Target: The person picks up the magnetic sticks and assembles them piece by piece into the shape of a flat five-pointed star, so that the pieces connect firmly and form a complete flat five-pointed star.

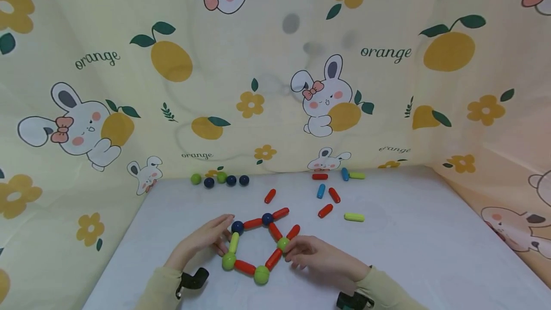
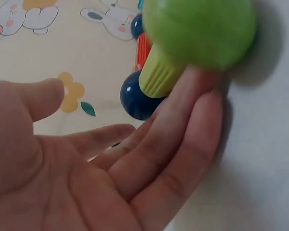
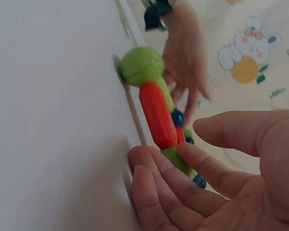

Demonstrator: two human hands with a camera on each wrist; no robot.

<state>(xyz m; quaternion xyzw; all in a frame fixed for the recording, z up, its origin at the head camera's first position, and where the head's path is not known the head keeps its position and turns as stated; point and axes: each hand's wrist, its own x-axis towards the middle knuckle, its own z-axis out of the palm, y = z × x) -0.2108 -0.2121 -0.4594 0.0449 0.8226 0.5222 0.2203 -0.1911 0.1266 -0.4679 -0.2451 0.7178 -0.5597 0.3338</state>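
White table (image 1: 430,248); ball-and-rod ring (image 1: 245,267) between our left hand (image 1: 206,238) and right hand (image 1: 316,255), fingers loosely extended; we should probably nudge evenly, gently.

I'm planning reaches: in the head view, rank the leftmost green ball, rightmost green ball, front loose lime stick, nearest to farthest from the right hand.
1. Rightmost green ball: at the right hand.
2. Front loose lime stick: beyond it, right.
3. Leftmost green ball: back left.
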